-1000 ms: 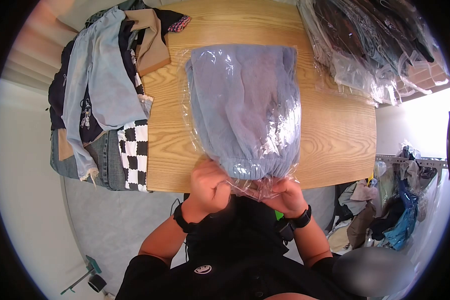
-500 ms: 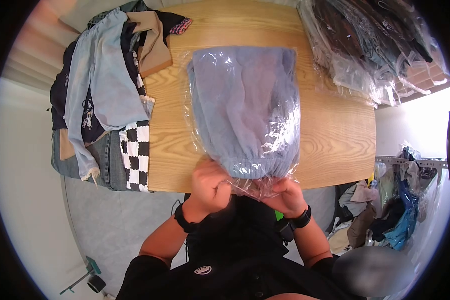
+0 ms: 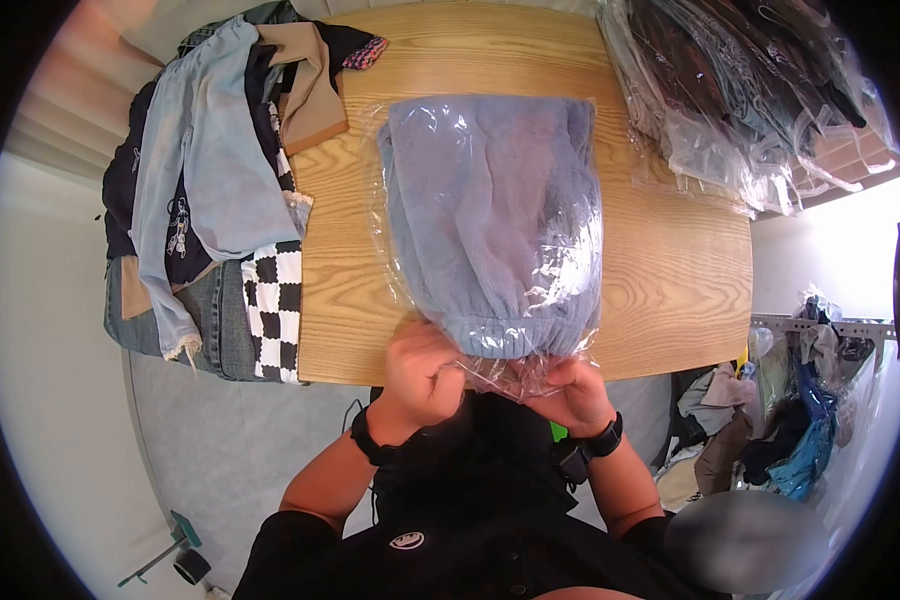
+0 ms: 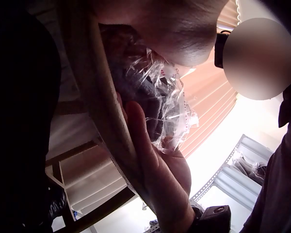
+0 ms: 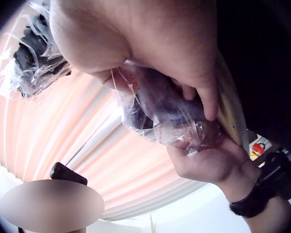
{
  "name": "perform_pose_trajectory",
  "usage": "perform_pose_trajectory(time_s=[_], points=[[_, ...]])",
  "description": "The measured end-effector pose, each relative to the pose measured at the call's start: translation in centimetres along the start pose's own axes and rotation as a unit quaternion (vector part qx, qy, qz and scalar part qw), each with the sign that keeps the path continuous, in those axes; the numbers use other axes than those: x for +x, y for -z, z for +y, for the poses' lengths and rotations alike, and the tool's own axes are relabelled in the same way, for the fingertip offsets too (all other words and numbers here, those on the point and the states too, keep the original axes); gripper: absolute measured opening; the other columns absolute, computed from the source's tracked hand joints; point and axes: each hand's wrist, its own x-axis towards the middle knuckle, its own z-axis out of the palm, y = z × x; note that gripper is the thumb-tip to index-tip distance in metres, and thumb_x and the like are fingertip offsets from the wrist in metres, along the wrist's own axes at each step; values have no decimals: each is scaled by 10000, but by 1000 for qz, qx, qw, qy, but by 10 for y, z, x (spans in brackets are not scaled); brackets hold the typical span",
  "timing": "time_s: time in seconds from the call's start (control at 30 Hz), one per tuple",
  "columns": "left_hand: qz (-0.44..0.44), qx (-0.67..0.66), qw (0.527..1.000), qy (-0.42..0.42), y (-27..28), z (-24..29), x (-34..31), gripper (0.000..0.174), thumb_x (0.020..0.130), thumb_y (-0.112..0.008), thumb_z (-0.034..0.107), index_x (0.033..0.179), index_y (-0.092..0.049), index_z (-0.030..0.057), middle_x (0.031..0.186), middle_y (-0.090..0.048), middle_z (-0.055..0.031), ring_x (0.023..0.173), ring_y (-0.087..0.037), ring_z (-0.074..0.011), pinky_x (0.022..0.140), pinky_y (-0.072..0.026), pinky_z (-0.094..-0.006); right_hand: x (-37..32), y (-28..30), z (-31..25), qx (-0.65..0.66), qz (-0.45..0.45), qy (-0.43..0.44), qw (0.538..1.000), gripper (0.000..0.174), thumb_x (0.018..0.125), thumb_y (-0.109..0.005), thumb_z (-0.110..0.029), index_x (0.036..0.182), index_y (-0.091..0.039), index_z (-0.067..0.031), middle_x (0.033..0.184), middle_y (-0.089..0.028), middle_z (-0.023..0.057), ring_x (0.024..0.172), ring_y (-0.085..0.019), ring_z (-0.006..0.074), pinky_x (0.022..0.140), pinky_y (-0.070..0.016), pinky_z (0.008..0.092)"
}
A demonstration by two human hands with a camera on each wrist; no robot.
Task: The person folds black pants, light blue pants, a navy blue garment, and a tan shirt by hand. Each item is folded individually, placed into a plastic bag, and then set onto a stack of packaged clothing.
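Folded grey-blue elastic-waist pants (image 3: 490, 210) lie on the table inside a clear plastic bag (image 3: 378, 220), waistband toward the person. The bag's near end hangs gathered at the table's front edge. My left hand (image 3: 425, 378) grips the bag's near left corner with curled fingers. Opposite it, my right hand (image 3: 575, 392) pinches the near right part of the bag, thumb on top. Crinkled plastic (image 4: 177, 116) shows between both hands in the left wrist view. In the right wrist view, the bag (image 5: 160, 128) has small red print, and part of the right hand's fingers is hidden.
A pile of loose clothes, light blue jeans (image 3: 235, 180) and a checkered piece (image 3: 273, 310) among them, covers the table's left side. Bagged garments (image 3: 730, 90) are stacked at the back right. More clothes (image 3: 750, 420) hang below on the right by a metal rack (image 3: 840, 323).
Both hands keep their hold at the bag's near end. The table and clothes shift very slightly in the head view; otherwise little differs.
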Motion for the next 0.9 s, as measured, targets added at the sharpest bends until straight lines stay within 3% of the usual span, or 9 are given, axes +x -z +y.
perform_pose_trajectory(time_s=[0.37,0.47,0.53,0.57,0.63,0.67,0.77,0.83,0.9], points=[[1,9,1000,-1,0,0,2,137,598,-470,74,481,-438,10,494,-437,-140,487,-435,-322,488,-334,-370,-1,0,0,-3,10,1,1000,679,728,-481,-69,1378,-290,-17,1361,-404,157,1261,-391,328,1081,-262,527],[8,-16,999,-33,3,-3,-1,125,622,-481,90,527,-471,10,503,-457,-107,465,-426,-272,492,-335,-347,0,3,2,19,11,21,1000,655,728,-480,-66,1361,-320,-20,1324,-442,145,1231,-418,319,1075,-269,528],[-32,-105,993,46,14,-1,-9,92,679,-514,76,709,-566,5,601,-527,-88,526,-461,-236,547,-379,-323,0,17,6,81,-46,24,995,622,728,-475,-62,1338,-360,-33,1279,-480,132,1197,-442,308,1056,-292,526],[-37,-104,993,47,13,0,-12,92,679,-514,76,709,-566,5,601,-527,-88,526,-461,-236,547,-379,-323,0,15,7,85,-46,26,995,622,728,-475,-62,1338,-360,-33,1279,-480,132,1197,-442,308,1056,-292,526],[44,-246,960,126,8,2,-17,147,705,-537,83,832,-558,12,698,-536,-94,570,-437,-208,580,-381,-313,1,7,3,37,14,16,999,596,730,-470,-60,1320,-387,-42,1256,-496,131,1172,-459,295,1037,-314,518],[42,-246,960,125,8,4,-16,147,705,-537,83,832,-558,12,698,-536,-94,570,-437,-208,580,-381,-313,1,8,4,37,15,19,999,596,730,-470,-60,1320,-387,-42,1256,-496,131,1172,-459,295,1037,-314,518],[107,-195,972,77,10,18,-5,211,676,-577,60,882,-557,17,777,-551,-118,629,-470,-219,601,-397,-316,-2,9,4,44,17,13,999,589,734,-462,-57,1318,-390,-47,1259,-495,128,1173,-461,290,1036,-318,514],[89,46,992,-75,22,35,9,229,647,-614,52,869,-569,17,800,-561,-118,678,-510,-230,633,-416,-311,-1,5,4,35,23,19,999,581,739,-457,-57,1316,-390,-44,1260,-496,122,1167,-466,279,1039,-314,519],[11,-32,995,-97,33,63,23,301,632,-637,64,923,-604,-9,838,-568,-122,716,-538,-252,645,-426,-325,2,6,2,20,10,23,999,579,739,-455,-56,1314,-393,-49,1255,-500,110,1160,-470,270,1043,-308,531]])
